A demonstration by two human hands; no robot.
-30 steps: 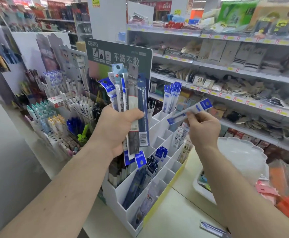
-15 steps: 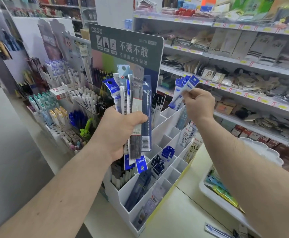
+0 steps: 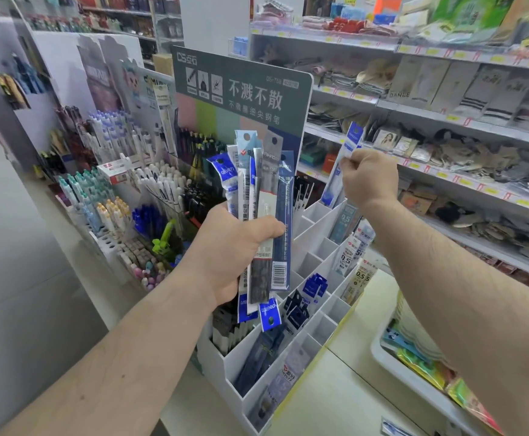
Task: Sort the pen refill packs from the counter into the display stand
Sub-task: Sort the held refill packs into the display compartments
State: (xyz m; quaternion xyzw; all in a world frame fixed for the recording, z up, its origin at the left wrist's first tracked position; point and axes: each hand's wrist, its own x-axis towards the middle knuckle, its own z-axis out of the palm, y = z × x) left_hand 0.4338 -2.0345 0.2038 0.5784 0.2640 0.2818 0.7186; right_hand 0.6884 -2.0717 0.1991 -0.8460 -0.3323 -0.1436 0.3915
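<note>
Shop shelves (image 3: 445, 99) of folded goods fill the 1 to 3 o'clock side behind our desk (image 3: 335, 391). On it stands the white display stand (image 3: 313, 256), stepped in small compartments. Our left hand (image 3: 231, 256) has its grip wrapped round a fan of pen refill packs (image 3: 263, 196), long narrow sleeves with blue, grey and navy headers. Our right hand (image 3: 368, 180), at 1 o'clock of the left, pinches a single blue-topped pack (image 3: 345, 158) whose lower end sits at a top-row compartment. Print on the packs is mostly too blurred to read; another pack (image 3: 394, 427) is cut off at the bottom edge.
</note>
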